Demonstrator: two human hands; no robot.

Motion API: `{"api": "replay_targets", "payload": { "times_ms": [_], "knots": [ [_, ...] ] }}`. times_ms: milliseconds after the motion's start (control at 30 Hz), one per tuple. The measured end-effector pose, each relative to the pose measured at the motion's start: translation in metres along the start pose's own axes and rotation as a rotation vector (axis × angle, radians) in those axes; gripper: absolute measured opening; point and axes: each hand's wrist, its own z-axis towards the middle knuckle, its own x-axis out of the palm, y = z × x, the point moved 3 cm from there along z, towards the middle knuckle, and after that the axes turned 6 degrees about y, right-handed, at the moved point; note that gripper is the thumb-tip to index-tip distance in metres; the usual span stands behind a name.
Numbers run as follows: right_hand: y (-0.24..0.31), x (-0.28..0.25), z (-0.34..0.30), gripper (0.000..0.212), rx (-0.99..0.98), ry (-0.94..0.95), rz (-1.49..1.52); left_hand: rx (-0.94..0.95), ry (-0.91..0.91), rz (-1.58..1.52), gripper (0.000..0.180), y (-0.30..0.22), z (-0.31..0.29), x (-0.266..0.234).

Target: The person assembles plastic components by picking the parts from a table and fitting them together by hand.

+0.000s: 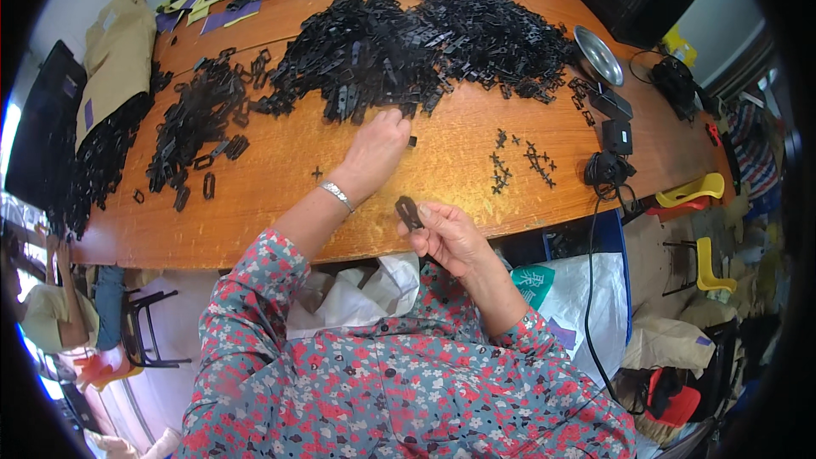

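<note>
Floral sleeves, mine, fill the lower field, nearest the lens. Right hand: fingers pinched shut on a single black plastic clip, held upright just off the near edge of the wooden surface. Left hand: reached forward, palm down, fingertips resting at the near fringe of the large heap of black clips; whether it grips a piece I cannot tell, as the fingers hide what lies under them. A silver bracelet circles my left wrist. Left of the large heap lies a smaller, looser scatter of clips. Right of the heap, near my held clip, sits a cluster of small black cross-shaped pieces. Beyond the heap's right end stands a metal bowl, with black power adapters and a cable just nearer. Behind the heap, purple and yellow fabric pieces rest at the far edge.
</note>
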Motion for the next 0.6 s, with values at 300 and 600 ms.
{"api": "replay_targets", "payload": {
  "times_ms": [300, 600],
  "knots": [
    [0.002, 0.038, 0.027, 0.033, -0.365, -0.333, -0.494, -0.644, -0.074, -1.587, 0.037, 0.003, -0.112, -0.045],
    [-0.014, 0.075, 0.039, 0.031, -0.418, -0.243, -0.806, -0.484, -0.163, -1.576, 0.042, -0.006, -0.14, -0.071]
  ]
}}
